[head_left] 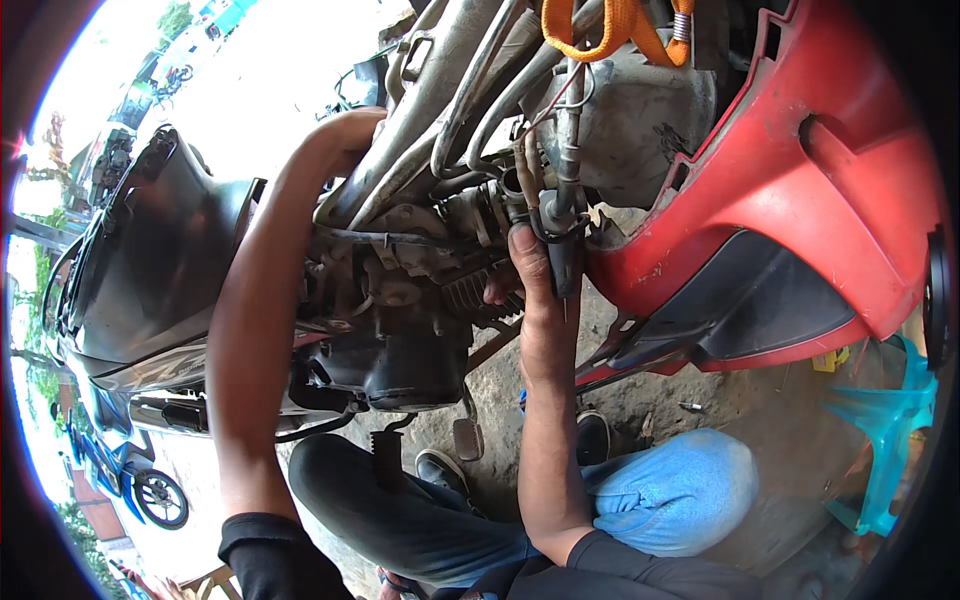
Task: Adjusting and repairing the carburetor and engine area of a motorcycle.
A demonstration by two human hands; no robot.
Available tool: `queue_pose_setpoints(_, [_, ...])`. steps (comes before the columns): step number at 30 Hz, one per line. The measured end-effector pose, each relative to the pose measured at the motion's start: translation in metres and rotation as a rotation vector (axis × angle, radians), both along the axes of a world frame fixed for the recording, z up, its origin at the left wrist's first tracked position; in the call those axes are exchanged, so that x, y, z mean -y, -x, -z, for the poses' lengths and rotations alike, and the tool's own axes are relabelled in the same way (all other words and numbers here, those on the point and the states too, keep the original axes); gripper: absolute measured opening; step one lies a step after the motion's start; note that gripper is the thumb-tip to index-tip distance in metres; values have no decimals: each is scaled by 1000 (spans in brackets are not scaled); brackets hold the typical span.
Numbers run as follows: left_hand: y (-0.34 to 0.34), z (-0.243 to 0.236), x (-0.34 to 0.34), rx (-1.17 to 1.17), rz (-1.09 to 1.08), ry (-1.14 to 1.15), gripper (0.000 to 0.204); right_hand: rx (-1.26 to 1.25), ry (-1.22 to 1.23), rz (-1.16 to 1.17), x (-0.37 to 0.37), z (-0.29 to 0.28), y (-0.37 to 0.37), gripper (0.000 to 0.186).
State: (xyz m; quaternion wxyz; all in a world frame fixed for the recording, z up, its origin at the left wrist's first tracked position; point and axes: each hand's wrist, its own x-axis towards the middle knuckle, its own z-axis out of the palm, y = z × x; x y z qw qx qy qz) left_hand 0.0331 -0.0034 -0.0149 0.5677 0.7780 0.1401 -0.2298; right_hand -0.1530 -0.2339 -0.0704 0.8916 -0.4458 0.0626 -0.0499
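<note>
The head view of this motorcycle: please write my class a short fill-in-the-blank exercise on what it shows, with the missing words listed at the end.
1. The large fairing to the right of the motorcycle engine is mainly ____ in colour.
2. The person's ____ hand has its thumb in plain view, beside a black cylindrical part.
3. The webbing strap at the top edge of the picture is ____ in colour.
4. The person's legs are clothed in blue denim ____.

Missing words: red; right; orange; jeans.

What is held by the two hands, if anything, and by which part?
It cannot be told: the left hand goes behind a frame tube; the right hand is at the engine, its grip unclear.
</note>
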Motion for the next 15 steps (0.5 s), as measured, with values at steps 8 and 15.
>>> queue_pose_setpoints(8, [-8,1,3,45,105,-57,27,11,12,-18,2,0,-2,42])
queue_pose_setpoints(15, [3,-21,24,146,66,-92,10,-7,117,7,8,-8,1,40])
